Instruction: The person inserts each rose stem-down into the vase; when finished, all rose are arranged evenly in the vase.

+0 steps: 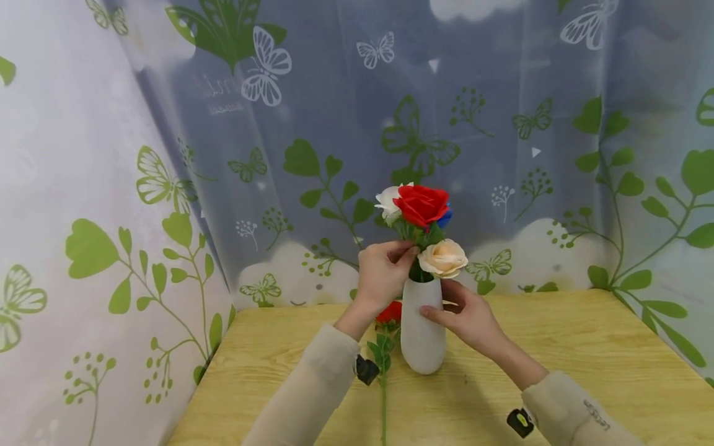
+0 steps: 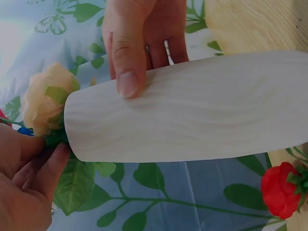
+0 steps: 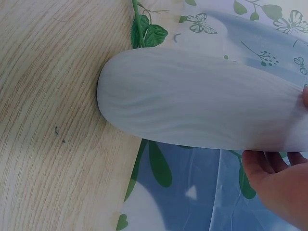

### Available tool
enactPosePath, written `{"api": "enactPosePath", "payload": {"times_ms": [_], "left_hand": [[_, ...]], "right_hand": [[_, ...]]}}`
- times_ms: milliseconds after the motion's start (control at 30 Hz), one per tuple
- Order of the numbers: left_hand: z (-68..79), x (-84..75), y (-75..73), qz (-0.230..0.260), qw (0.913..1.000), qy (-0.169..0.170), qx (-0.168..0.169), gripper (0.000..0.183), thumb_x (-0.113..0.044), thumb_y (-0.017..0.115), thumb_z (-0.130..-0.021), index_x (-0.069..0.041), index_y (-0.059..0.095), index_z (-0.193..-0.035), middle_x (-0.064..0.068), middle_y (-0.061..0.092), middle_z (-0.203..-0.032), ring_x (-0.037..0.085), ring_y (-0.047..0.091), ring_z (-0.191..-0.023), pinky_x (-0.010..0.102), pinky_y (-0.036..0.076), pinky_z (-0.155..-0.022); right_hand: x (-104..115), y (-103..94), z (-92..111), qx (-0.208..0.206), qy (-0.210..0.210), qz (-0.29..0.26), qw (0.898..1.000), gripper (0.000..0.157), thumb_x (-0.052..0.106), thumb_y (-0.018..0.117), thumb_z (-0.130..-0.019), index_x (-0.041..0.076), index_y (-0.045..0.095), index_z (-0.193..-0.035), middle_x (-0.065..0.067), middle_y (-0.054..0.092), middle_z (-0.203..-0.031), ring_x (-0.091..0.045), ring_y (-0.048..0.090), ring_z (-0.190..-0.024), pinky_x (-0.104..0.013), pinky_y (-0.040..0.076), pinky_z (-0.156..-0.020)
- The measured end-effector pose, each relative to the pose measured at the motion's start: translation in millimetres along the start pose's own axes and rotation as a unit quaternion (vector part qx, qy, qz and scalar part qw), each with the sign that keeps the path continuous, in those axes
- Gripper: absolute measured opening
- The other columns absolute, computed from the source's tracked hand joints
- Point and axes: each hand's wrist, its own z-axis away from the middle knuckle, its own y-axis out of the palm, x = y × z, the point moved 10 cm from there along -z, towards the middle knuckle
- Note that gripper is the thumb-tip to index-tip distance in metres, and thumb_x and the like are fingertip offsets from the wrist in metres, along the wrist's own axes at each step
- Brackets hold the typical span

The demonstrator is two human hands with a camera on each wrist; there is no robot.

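Note:
A white vase (image 1: 423,328) stands upright on the table, holding a red rose (image 1: 422,205), a white rose (image 1: 387,201), a peach rose (image 1: 444,258) and a partly hidden blue flower (image 1: 445,217). At the vase's mouth, my left hand (image 1: 382,272) pinches green stem or leaf just below the blooms; the left wrist view shows its fingertips beside a green leaf (image 2: 74,185). My right hand (image 1: 474,319) holds the upper part of the vase, thumb (image 2: 129,82) on the near side and fingers round the far side. Which stem the left fingers pinch is hidden.
Another red rose (image 1: 388,313) lies on the wooden table (image 1: 268,365) left of the vase, its long green stem (image 1: 383,402) running toward the front edge. A printed curtain (image 1: 312,186) with leaves and butterflies hangs behind and at both sides.

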Motion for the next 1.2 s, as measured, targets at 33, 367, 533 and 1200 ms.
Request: {"api": "enactPosePath", "payload": {"times_ms": [33,367,533,1200], "left_hand": [[-0.3,-0.7,0.5,-0.007,1.0000,0.003,0.002,0.016,-0.011,0.073,-0.099,-0.001,0.083,-0.105,0.014,0.082,-0.096,0.025,0.080,-0.077,0.017,0.058,-0.061],[-1.3,4.0,-1.2,-0.013,0.9994,-0.029,0.013,0.016,-0.014,0.075,-0.098,-0.002,0.083,-0.106,0.013,0.082,-0.096,0.025,0.080,-0.081,0.020,0.061,-0.065],[-0.7,6.8,-0.9,0.022,0.9982,-0.052,0.020,0.018,-0.016,0.077,-0.098,-0.002,0.083,-0.107,0.015,0.082,-0.098,0.026,0.080,-0.082,0.024,0.064,-0.069],[8.3,24.0,-26.8,0.224,0.9714,-0.073,-0.026,0.016,-0.004,0.075,-0.097,0.005,0.079,-0.110,0.026,0.078,-0.101,0.019,0.079,-0.076,0.037,0.068,-0.077]], "right_hand": [[0,-0.1,0,0.000,0.001,0.001,1.000,0.067,0.034,0.079,-0.096,0.013,0.052,-0.154,-0.013,0.063,-0.146,-0.034,0.062,-0.132,-0.049,0.058,-0.105],[-1,0.5,0,-0.001,0.008,-0.001,1.000,0.065,0.034,0.081,-0.095,0.014,0.054,-0.151,-0.012,0.065,-0.143,-0.033,0.063,-0.130,-0.051,0.058,-0.105],[-2,0.5,0,-0.002,0.008,-0.003,1.000,0.065,0.034,0.081,-0.095,0.014,0.054,-0.151,-0.012,0.065,-0.143,-0.033,0.063,-0.131,-0.050,0.058,-0.104],[-1,-0.3,1,0.000,0.009,0.003,1.000,0.066,0.034,0.081,-0.095,0.013,0.054,-0.151,-0.013,0.064,-0.144,-0.033,0.062,-0.131,-0.049,0.058,-0.105]]}}
